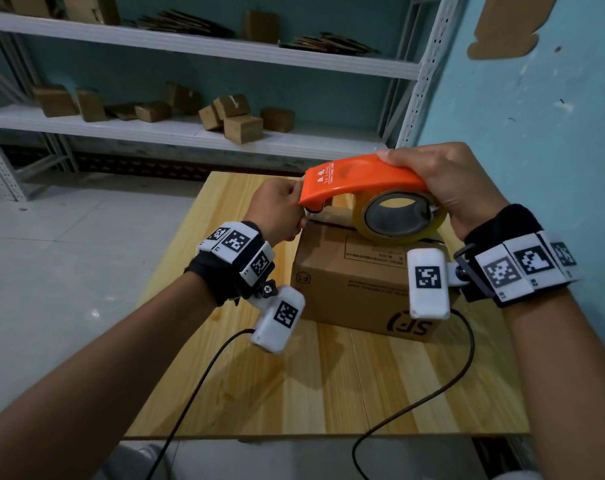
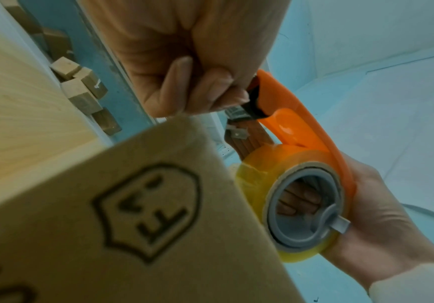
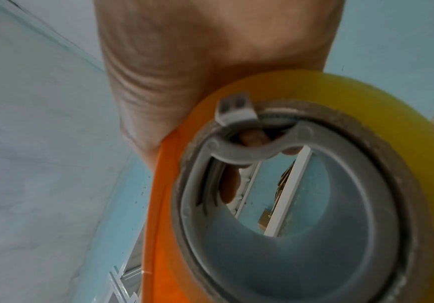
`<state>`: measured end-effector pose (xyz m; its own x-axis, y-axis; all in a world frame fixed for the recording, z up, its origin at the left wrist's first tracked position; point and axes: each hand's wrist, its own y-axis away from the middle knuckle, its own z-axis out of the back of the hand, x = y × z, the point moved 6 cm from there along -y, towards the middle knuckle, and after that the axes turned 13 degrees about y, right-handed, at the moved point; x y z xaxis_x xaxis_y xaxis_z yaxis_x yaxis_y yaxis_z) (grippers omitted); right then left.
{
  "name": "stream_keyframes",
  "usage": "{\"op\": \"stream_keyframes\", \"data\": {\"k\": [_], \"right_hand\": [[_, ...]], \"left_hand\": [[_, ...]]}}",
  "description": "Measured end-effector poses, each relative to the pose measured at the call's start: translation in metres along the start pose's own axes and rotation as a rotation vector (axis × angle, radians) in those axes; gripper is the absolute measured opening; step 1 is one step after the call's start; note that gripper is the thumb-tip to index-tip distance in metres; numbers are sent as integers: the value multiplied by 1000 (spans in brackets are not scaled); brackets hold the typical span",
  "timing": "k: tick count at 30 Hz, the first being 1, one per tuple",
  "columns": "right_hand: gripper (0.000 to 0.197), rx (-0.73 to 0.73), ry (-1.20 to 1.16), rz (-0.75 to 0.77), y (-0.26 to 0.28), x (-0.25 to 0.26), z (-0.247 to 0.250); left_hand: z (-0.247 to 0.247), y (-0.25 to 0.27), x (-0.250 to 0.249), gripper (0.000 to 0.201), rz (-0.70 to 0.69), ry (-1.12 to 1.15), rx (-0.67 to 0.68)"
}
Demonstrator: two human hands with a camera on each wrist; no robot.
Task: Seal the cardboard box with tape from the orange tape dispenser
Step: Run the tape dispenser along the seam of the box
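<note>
Wooden table (image 1: 329, 393), white metal shelving (image 1: 197, 133), small cardboard boxes (image 1: 242, 128), black cable (image 1: 432, 396)

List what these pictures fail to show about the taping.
- Box top seam: head view, hidden by the orange tape dispenser and tape roll.
- Tape end: left wrist view, hidden under the left hand fingers.
- Cardboard box: absent from right wrist view; roll fills it.

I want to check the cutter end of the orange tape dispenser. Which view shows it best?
The left wrist view: the tape dispenser's cutter end sits close up beside the left hand. The head view shows it smaller; the right wrist view shows only the roll.
</note>
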<state>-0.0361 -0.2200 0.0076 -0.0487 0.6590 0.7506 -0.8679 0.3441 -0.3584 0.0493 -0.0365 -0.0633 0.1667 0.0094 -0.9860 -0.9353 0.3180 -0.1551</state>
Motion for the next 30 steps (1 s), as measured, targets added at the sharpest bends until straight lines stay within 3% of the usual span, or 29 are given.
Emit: {"op": "stream_keyframes", "data": {"k": [16,26,30], "right_hand": [[45,19,108,-29,2,2,2],[53,6,131,-35,5,4,5],[53,-50,106,-54,4,0,16]], "left_hand": [[1,-2,3,42,21,-83,17],[2,-4,3,38,37,-104,48],[15,-5,6,47,29,-106,14]]}}
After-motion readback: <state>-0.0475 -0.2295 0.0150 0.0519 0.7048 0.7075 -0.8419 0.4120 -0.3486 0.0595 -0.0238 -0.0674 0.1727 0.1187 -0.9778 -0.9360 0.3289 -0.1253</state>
